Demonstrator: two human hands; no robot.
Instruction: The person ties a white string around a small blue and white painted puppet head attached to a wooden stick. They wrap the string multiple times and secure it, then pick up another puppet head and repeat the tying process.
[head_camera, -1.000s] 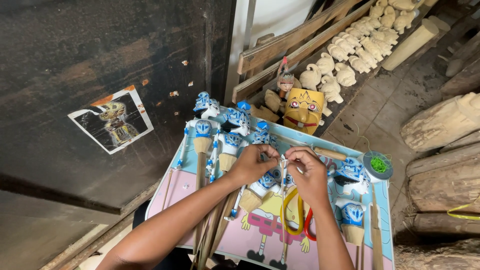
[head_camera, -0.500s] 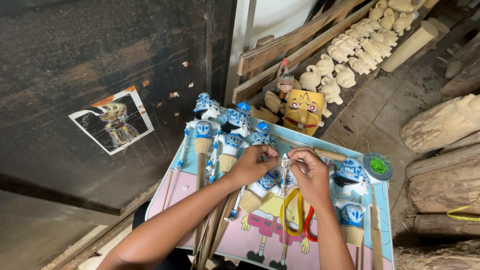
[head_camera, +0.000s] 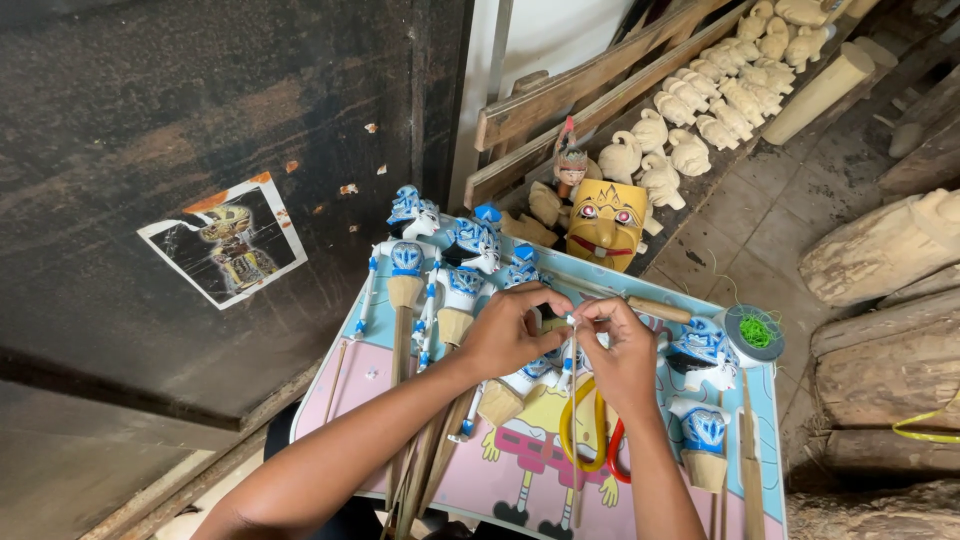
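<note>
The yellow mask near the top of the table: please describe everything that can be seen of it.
The yellow mask is a carved face, apparently painted wood. It has a pointed crown-like top with fine markings, wide eyes ringed in pink, a long nose and a red mouth showing teeth. It stands upright and faces the camera, just beyond the far edge of the small table. Unpainted carved heads lie close behind it, and a small painted figure rises at its upper left. Neither hand touches it.

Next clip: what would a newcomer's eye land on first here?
Probably the left hand and right hand, pinching something small together above the pastel cartoon-printed table. Beside them lie blue-and-white painted puppet figures on wooden sticks, and behind stands a yellow carved wooden mask.
</note>
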